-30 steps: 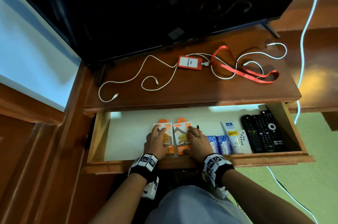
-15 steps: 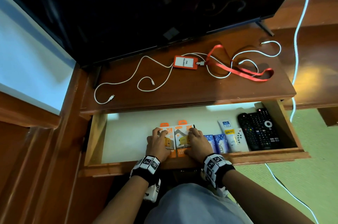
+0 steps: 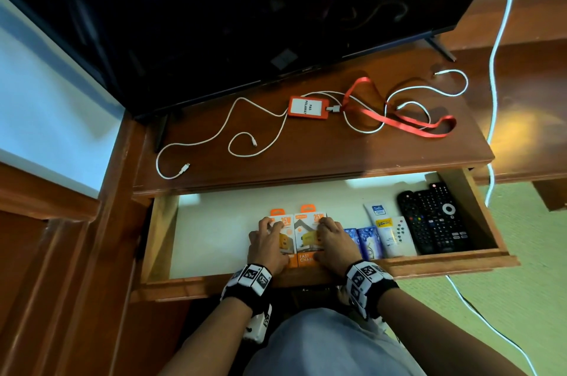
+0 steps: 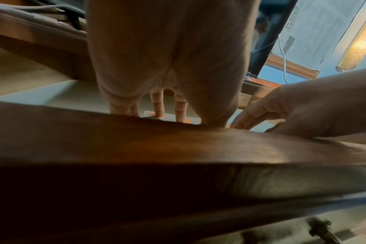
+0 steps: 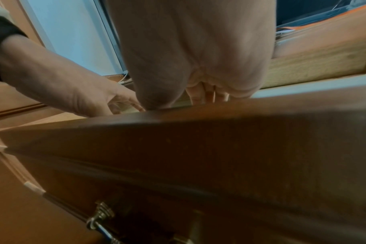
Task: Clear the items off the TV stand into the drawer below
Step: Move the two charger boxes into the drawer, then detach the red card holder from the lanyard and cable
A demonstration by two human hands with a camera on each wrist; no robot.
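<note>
Plainly, the biggest risk lies above and beyond both hands: the TV [image 3: 245, 13] stands on thin feet on the TV stand [image 3: 306, 158], and the white cables [image 3: 245, 118] and the red lanyard [image 3: 399, 122] of the orange badge holder [image 3: 308, 105] lie crossed over each other there. My guess is that lifting one would drag the others along, or snag a TV foot. A further white cable [image 3: 498, 69] hangs down well to the right of the right hand and may be plugged in; pulling it could tug whatever it feeds.

Nearer in, the drawer [image 3: 429, 262] is open, and both wrists lie over its front rim. The left hand [image 3: 267, 245] and right hand [image 3: 333, 240] rest flat, fingers spread and loosely bent, each pressing down on one of two orange charger boxes [image 3: 306, 231] lying side by side under them; neither grips. Pushed carelessly, the boxes could ride up over the blue packets [image 3: 366, 240] just beside the right hand, or crowd the white tubes [image 3: 383, 228] and remotes [image 3: 435, 219] farther right.

Wood panelling, a pale wall and greenish floor surround the stand.
</note>
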